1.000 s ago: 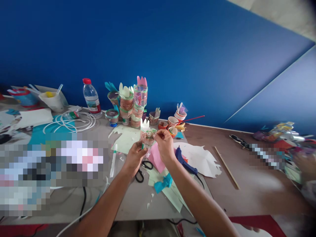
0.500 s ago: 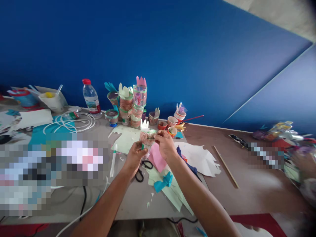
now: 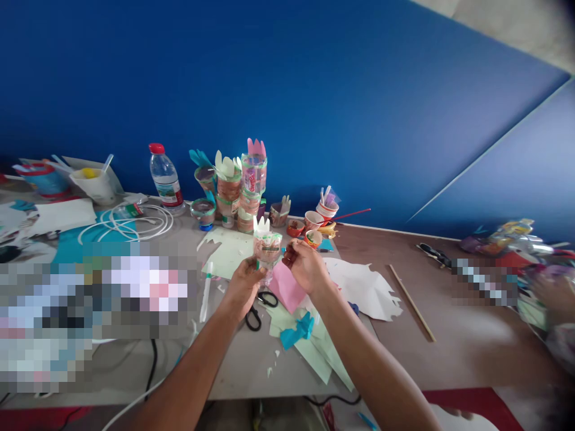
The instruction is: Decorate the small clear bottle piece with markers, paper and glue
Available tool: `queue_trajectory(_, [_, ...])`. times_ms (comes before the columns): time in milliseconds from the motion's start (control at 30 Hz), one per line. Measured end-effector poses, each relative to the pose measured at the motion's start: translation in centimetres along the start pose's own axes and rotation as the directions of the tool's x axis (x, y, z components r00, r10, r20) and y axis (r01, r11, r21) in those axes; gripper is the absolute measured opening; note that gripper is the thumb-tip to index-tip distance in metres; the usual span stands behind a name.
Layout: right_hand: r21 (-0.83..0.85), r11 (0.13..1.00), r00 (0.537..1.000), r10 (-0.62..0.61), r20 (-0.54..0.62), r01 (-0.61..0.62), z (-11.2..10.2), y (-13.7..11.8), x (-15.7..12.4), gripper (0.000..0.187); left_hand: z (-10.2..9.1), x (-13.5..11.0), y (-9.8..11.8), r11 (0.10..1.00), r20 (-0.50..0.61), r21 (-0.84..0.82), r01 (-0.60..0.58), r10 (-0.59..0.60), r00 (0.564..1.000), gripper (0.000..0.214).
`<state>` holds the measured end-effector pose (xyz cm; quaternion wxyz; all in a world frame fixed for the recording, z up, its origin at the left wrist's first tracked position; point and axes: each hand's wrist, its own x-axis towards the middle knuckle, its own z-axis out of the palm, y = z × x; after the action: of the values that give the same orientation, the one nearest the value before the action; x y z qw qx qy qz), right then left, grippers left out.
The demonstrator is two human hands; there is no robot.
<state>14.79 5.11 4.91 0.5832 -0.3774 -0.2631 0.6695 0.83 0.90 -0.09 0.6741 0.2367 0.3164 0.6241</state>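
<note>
- Left hand point(image 3: 245, 281) grips the cup point(image 3: 268, 244), in front of the stacked cups point(image 3: 229, 191).
- Right hand point(image 3: 306, 263) curls beside it; whether it's pinching anything, I can't tell.
- White paper crown point(image 3: 261, 225) is on one side; the rest seems undone.

cup point(image 3: 268, 246) in left grip point(image 3: 246, 280), stacked cups point(image 3: 230, 188) behind; bottle point(image 3: 165, 179) left

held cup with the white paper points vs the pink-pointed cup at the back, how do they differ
The held cup has white points; the pink-pointed cup has pink ones. The held cup is in the left hand, while the pink-pointed cup stands at the back. Both have paper points rising above the rim.
</note>
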Motion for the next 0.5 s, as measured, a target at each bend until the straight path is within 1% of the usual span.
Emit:
queue_trajectory(133, [0.037, 0.999, 0.998, -0.015, -0.063, 0.017, -0.4, -0.7, 0.2, 0.012, -0.2, 0.1, 0.0, 1.000, -0.001, -0.011, 0.009, -0.009, 1.000, 0.046])
queue_trajectory(200, [0.020, 0.999, 0.993, -0.043, -0.107, 0.045, -0.7, -0.9, 0.2, 0.016, -0.2, 0.1, -0.1, 1.000, 0.003, -0.019, 0.015, -0.015, 1.000, 0.046])
queue_trajectory(233, [-0.009, 0.998, 0.991, -0.069, -0.117, 0.068, -0.8, -1.0, 0.2, 0.020, -0.2, 0.1, -0.1, 1.000, 0.007, -0.023, 0.017, -0.017, 1.000, 0.047])
queue_trajectory(300, [-0.091, 0.989, 0.987, -0.125, -0.100, 0.116, -1.1, -0.9, 0.1, 0.025, -0.1, 0.1, 0.0, 0.999, 0.011, -0.031, 0.018, -0.018, 1.000, 0.047])
queue_trajectory(367, [-0.165, 0.974, 0.983, -0.167, -0.074, 0.153, -1.3, -0.8, 0.1, 0.021, 0.0, 0.0, 0.0, 0.999, 0.009, -0.030, 0.022, -0.022, 1.000, 0.047])
queue_trajectory(500, [-0.279, 0.935, 0.961, -0.256, -0.104, 0.219, -1.8, -0.8, 0.2, 0.016, 0.1, 0.0, 0.1, 0.999, -0.002, -0.025, 0.026, -0.026, 1.000, 0.045])
